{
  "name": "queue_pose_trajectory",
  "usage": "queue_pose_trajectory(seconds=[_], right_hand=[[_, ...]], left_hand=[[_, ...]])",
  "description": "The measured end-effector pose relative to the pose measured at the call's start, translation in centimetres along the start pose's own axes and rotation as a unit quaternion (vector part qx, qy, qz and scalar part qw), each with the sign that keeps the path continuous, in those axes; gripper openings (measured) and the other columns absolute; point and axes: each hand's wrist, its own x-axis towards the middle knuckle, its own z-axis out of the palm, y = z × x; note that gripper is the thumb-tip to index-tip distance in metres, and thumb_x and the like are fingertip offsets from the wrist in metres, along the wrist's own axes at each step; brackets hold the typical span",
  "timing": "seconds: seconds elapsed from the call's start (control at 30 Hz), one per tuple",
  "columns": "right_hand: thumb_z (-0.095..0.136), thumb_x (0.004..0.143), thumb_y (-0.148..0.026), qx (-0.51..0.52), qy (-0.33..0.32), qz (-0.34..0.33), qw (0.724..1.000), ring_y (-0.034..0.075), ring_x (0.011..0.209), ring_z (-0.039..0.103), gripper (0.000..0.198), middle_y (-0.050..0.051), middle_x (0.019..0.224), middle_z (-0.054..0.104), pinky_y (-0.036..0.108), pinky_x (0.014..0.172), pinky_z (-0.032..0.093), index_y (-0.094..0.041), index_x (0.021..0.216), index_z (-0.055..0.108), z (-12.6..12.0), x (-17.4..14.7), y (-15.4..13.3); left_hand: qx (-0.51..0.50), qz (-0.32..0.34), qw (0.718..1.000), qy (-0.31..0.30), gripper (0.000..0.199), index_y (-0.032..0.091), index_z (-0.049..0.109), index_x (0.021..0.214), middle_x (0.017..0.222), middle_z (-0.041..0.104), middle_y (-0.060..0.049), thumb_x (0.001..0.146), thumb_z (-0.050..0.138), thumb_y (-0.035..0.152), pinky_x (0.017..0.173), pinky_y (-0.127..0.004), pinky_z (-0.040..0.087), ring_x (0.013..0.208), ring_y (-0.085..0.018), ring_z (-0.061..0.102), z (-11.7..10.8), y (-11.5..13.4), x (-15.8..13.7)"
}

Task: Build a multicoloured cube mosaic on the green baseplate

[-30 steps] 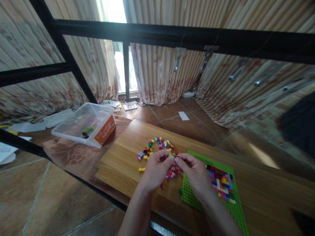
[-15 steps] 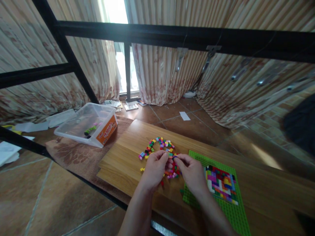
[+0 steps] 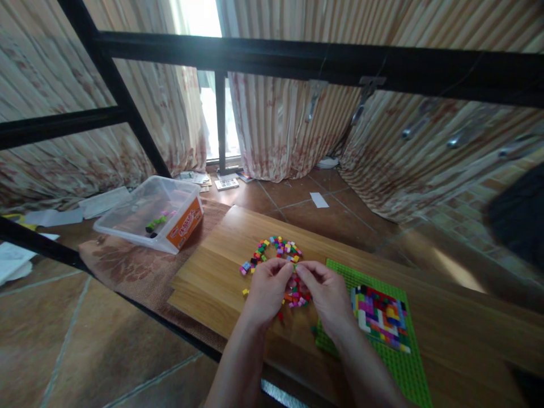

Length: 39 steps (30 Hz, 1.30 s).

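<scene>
My left hand (image 3: 267,290) and my right hand (image 3: 328,292) meet above the pile of small toy bricks (image 3: 278,245), thumbs and forefingers pinched together. Between the fingertips a bit of a green toy brick (image 3: 294,264) shows; the fingers cover most of it, and how many pieces are joined there is hidden. Loose bricks in many colours lie around and under both hands. Just right of my right hand is a green studded baseplate (image 3: 408,377), with a flat multicoloured brick mosaic (image 3: 382,317) on it.
The wooden board (image 3: 212,255) carries the bricks and baseplate. At its left a clear plastic box (image 3: 127,229) with an orange label holds a few pieces. A black metal frame (image 3: 272,54) crosses in front of striped curtains (image 3: 276,124). A paper sheet (image 3: 318,200) lies on the tiled floor.
My right hand has moved slightly left, so its fingertips now touch those of my left hand. The small gap between them has closed; my left hand has barely moved.
</scene>
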Motion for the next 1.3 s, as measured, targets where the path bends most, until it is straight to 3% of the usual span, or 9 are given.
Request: queue_pose_trajectory(seconds=[0.13, 0.3, 0.43, 0.6, 0.77, 0.93, 1.07, 1.3], right_hand=[[0.074, 0.070, -0.046, 0.018, 0.016, -0.004, 1.000, 0.015, 0.056, 0.058, 0.028, 0.000, 0.061, 0.067, 0.026, 0.054, 0.046, -0.019, 0.072, 0.072, 0.3, -0.3, -0.4], [0.074, 0.072, -0.045, 0.038, 0.013, -0.008, 0.999, 0.013, 0.053, 0.054, 0.027, -0.001, 0.059, 0.064, 0.025, 0.052, 0.044, -0.018, 0.075, 0.074, -0.1, -0.3, 0.1], [0.067, 0.077, -0.041, -0.093, 0.018, -0.044, 0.994, 0.018, 0.064, 0.063, 0.024, 0.003, 0.071, 0.072, 0.030, 0.062, 0.048, -0.019, 0.079, 0.075, -0.6, 0.5, 1.1], [0.060, 0.080, -0.032, -0.282, -0.005, -0.105, 0.954, 0.025, 0.081, 0.068, 0.022, 0.008, 0.084, 0.076, 0.039, 0.081, 0.050, -0.019, 0.086, 0.076, -0.3, 0.8, 1.6], [0.058, 0.086, -0.034, -0.193, 0.022, -0.091, 0.977, 0.023, 0.086, 0.070, 0.025, 0.007, 0.095, 0.077, 0.036, 0.079, 0.053, -0.020, 0.098, 0.074, -0.2, -0.7, 0.7], [0.060, 0.088, -0.036, -0.135, 0.038, -0.127, 0.982, 0.021, 0.091, 0.069, 0.022, 0.006, 0.099, 0.075, 0.033, 0.079, 0.053, -0.022, 0.098, 0.075, -2.3, -2.6, -0.2], [0.065, 0.086, -0.033, -0.154, 0.081, -0.140, 0.975, 0.019, 0.084, 0.067, 0.017, 0.004, 0.090, 0.073, 0.032, 0.076, 0.052, -0.023, 0.097, 0.074, -4.7, -3.9, -0.5], [0.065, 0.087, -0.036, -0.225, 0.077, -0.160, 0.958, 0.019, 0.089, 0.065, 0.015, 0.004, 0.096, 0.070, 0.032, 0.075, 0.051, -0.025, 0.093, 0.073, -9.2, -4.6, -0.9]], left_hand=[[0.000, 0.011, 1.000, -0.002, 0.027, 0.014, 0.062, 0.066, 0.053, 0.054, 0.003, 0.071, 0.071, 0.039, 0.049, -0.018, 0.037, 0.050, -0.007, 0.046, 0.4, -0.1, -0.2], [-0.039, -0.029, 0.999, -0.008, 0.031, 0.014, 0.060, 0.065, 0.052, 0.053, 0.004, 0.071, 0.071, 0.042, 0.045, -0.018, 0.037, 0.045, -0.006, 0.044, 0.3, -0.1, -0.3], [-0.078, -0.032, 0.996, 0.019, 0.031, 0.014, 0.059, 0.066, 0.054, 0.057, 0.003, 0.069, 0.075, 0.040, 0.046, -0.017, 0.038, 0.045, -0.005, 0.046, -0.2, -0.1, -0.1], [-0.057, -0.035, 0.998, 0.020, 0.029, 0.013, 0.062, 0.068, 0.055, 0.059, 0.002, 0.070, 0.075, 0.039, 0.048, -0.017, 0.039, 0.047, -0.005, 0.049, -0.6, 0.1, 0.2], [-0.015, -0.033, 0.999, 0.016, 0.032, 0.012, 0.066, 0.073, 0.059, 0.061, 0.002, 0.068, 0.077, 0.041, 0.049, -0.018, 0.041, 0.050, -0.007, 0.052, -0.4, 0.4, -0.1], [0.006, -0.064, 0.995, -0.072, 0.036, 0.012, 0.069, 0.082, 0.060, 0.063, 0.001, 0.069, 0.078, 0.045, 0.048, -0.017, 0.039, 0.051, -0.008, 0.055, 1.4, -0.1, -0.8], [0.009, -0.074, 0.990, -0.118, 0.037, 0.012, 0.068, 0.078, 0.059, 0.061, 0.001, 0.071, 0.077, 0.047, 0.049, -0.015, 0.038, 0.053, -0.007, 0.054, 3.4, -1.2, -1.3], [-0.001, -0.121, 0.978, -0.170, 0.039, 0.012, 0.064, 0.072, 0.059, 0.058, 0.002, 0.071, 0.075, 0.050, 0.049, -0.016, 0.037, 0.053, -0.007, 0.053, 6.5, -2.9, -1.8]])
